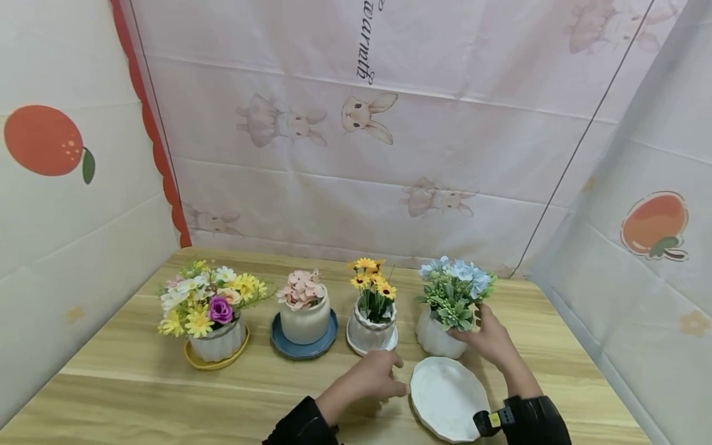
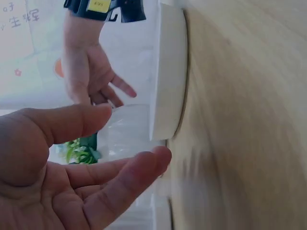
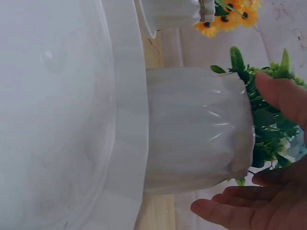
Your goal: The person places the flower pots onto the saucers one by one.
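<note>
A white pot [image 3: 199,129] with blue flowers [image 1: 458,277] and green leaves stands at the right end of a row. My right hand [image 1: 491,341] is beside its rim; in the right wrist view the thumb is by the leaves and the other fingers [image 3: 225,213] are apart from the pot wall. Nearer to me lies a white saucer [image 1: 447,395] with a scalloped rim, bare on top. My left hand [image 1: 374,377] hovers just left of that saucer. Its thumb and fingers are spread, with nothing between them, as the left wrist view shows.
Leftward stand a pot of yellow sunflowers [image 1: 374,296] on a white saucer, a cream pot [image 1: 306,321] of pink flowers on a blue saucer [image 1: 292,351], and a mixed bouquet pot [image 1: 217,343] on a yellow saucer [image 1: 203,363]. Printed cloth walls [image 1: 356,204] enclose the wooden table.
</note>
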Motion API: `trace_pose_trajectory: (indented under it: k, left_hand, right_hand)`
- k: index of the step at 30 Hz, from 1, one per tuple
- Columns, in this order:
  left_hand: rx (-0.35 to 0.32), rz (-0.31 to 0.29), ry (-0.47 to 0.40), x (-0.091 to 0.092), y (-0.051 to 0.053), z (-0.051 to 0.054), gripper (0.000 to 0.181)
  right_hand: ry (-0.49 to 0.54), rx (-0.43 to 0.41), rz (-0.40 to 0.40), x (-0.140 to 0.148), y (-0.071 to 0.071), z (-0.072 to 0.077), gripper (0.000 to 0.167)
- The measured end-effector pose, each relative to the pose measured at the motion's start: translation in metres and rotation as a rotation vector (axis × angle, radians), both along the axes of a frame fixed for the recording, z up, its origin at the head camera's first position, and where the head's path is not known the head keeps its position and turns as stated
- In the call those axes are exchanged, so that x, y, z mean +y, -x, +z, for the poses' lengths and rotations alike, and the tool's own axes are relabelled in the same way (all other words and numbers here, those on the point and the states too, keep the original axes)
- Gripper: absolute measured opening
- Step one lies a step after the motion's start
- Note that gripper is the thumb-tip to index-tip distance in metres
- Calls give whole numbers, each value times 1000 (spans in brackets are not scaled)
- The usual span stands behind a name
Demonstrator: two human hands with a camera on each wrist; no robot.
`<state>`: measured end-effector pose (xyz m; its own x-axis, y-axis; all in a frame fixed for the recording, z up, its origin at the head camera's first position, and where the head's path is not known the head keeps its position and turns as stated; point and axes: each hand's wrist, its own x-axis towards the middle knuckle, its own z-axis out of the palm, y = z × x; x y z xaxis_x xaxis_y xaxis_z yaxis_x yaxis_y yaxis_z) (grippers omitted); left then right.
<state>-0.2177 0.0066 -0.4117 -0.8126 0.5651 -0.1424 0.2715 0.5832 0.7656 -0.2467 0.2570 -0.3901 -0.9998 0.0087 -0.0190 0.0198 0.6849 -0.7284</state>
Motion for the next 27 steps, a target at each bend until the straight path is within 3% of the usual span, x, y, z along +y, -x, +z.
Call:
trace_pose_trajectory:
  k: [5,10,18,27]
  left_hand:
    - [-96,60,-72,8,1,-5,41]
    - [-134,93,-80,15,1,-8,39]
    - [-108,111,-78,26,5,-15,39]
    - [-81,132,-136,33,5,-23,24]
  right_hand:
    - [71,30,-1,0,12,-4,96]
    - [89,110,83,-1,19,-8,88]
    - [104,159,161,-9,22,-11,85]
    - [68,141,124,-8,26,-15,85]
